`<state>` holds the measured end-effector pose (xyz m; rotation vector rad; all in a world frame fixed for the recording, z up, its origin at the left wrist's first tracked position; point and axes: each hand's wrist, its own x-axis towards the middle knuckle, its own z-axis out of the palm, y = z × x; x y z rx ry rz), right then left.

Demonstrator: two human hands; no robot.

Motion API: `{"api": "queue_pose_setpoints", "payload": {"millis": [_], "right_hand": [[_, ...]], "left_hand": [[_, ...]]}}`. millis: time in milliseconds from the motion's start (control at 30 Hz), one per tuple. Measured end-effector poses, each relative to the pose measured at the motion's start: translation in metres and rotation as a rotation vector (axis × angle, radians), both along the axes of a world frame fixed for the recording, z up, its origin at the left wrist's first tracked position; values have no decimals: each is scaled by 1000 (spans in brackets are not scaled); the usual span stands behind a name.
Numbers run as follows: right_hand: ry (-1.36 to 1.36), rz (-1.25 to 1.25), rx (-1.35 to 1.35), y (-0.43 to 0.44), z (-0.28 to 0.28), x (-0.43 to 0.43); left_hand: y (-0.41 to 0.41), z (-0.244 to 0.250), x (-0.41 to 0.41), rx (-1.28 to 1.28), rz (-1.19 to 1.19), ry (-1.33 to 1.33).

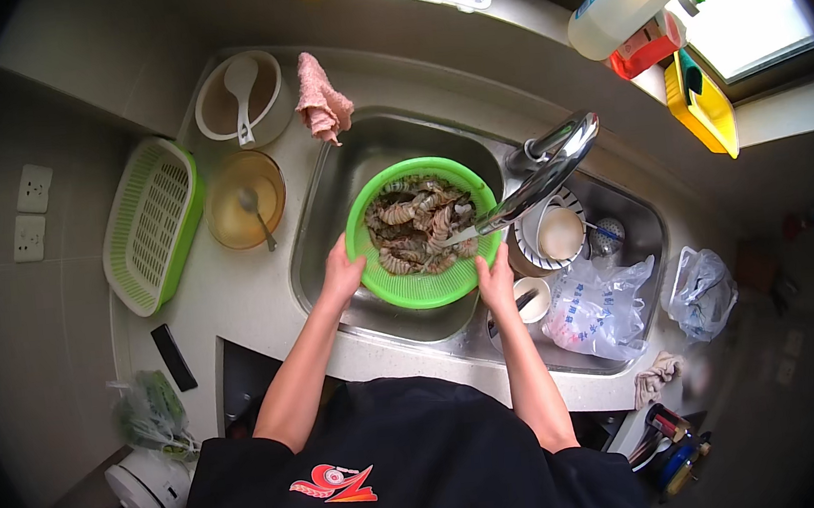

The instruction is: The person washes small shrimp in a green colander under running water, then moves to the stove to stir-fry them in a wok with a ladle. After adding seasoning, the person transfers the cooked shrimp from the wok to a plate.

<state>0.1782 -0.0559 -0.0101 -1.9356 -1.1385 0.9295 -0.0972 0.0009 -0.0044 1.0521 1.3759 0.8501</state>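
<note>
A round green plastic colander (pixel 421 291) full of raw, striped shrimp (pixel 411 217) is held over the left basin of a stainless steel sink (pixel 366 137). My left hand (pixel 342 271) grips its lower left rim, thumb on the edge. On the opposite side, my right hand (pixel 496 275) has hold of the lower right rim. Water streams from the chrome faucet (pixel 546 171), whose spout reaches over the right part of the colander, onto the shrimp. The fingers under the rim are hidden.
The right basin holds stacked bowls (pixel 534 242) and a plastic bag (pixel 596 313). Left on the counter are an amber glass bowl (pixel 221 198) with a spoon, a white pot (pixel 273 127), a green-and-white basket (pixel 147 227) and a black phone (pixel 174 357). A pink cloth (pixel 322 100) lies behind the sink.
</note>
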Motion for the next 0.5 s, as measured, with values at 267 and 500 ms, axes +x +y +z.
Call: {"api": "queue_pose_setpoints", "payload": {"millis": [267,500], "right_hand": [[444,76,-41,46,103,-14],[257,70,103,54,85,-36]], "left_hand": [[-21,4,2,-62,23,-42],[-36,-2,13,69,92,-101]]}}
